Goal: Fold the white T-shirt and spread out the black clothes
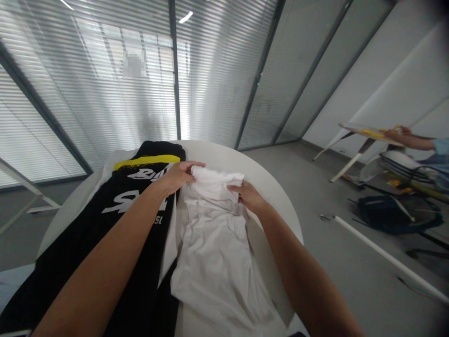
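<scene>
White shirt between left hand, right hand; black jersey beside

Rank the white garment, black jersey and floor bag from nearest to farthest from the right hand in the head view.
1. White garment: on the table, touching the right hand.
2. Black jersey: on the table, to the garment's left.
3. Black bag: on the floor, off to the right.

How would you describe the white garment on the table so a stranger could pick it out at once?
On the round white table, find the black jersey with a yellow stripe. Beside it lies a crumpled white garment, plain and unprinted, its top bunched up.
</scene>
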`<state>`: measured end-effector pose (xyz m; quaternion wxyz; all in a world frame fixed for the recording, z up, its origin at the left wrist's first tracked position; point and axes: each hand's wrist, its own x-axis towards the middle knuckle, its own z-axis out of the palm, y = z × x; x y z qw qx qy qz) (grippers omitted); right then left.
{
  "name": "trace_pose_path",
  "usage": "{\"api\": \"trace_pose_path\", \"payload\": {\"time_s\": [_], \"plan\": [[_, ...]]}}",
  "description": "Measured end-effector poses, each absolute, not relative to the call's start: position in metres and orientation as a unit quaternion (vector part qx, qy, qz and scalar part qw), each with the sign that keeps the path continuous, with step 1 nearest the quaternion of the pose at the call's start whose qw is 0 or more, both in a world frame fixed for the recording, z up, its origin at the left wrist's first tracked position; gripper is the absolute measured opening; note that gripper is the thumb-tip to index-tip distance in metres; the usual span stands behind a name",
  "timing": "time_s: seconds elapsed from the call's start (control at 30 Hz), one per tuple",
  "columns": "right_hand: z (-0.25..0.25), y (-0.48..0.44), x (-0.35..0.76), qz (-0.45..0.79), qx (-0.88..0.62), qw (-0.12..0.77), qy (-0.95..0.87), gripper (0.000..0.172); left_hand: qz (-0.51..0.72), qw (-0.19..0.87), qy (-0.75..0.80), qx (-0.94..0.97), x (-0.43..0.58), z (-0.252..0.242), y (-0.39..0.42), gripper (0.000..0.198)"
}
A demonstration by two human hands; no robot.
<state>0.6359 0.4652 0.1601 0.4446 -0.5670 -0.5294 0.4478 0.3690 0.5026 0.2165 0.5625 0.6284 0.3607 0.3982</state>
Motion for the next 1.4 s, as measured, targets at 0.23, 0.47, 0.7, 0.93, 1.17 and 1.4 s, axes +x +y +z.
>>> {"api": "trace_pose_path", "payload": {"time_s": [0.23, 0.47, 0.7, 0.93, 1.17, 1.4], "plan": [[0.167, 0.463, 0.641, 0.337, -0.633, 0.449, -0.533, 0.03, 0.349, 0.289, 0.459, 0.764, 0.358, 0.226, 0.506, 0.034], [0.172, 0.46, 0.637, 0.369, -0.582, 0.516, -0.509, 0.036, 0.462, 0.444, 0.501, 0.581, 0.375, 0.213, 0.503, 0.031], [0.169, 0.466, 0.641, 0.414, -0.521, 0.573, -0.478, 0.043, 0.513, 0.593, 0.377, 0.494, 0.377, 0.202, 0.504, 0.031], [0.156, 0.477, 0.645, 0.355, -0.489, 0.59, -0.536, 0.034, 0.568, 0.495, 0.352, 0.556, 0.373, 0.185, 0.512, 0.026], [0.151, 0.477, 0.644, 0.37, -0.546, 0.573, -0.486, 0.039, 0.535, 0.462, 0.365, 0.606, 0.371, 0.184, 0.508, 0.024], [0.15, 0.475, 0.642, 0.487, -0.41, 0.629, -0.446, 0.023, 0.502, 0.481, 0.377, 0.612, 0.363, 0.183, 0.509, 0.017]]}}
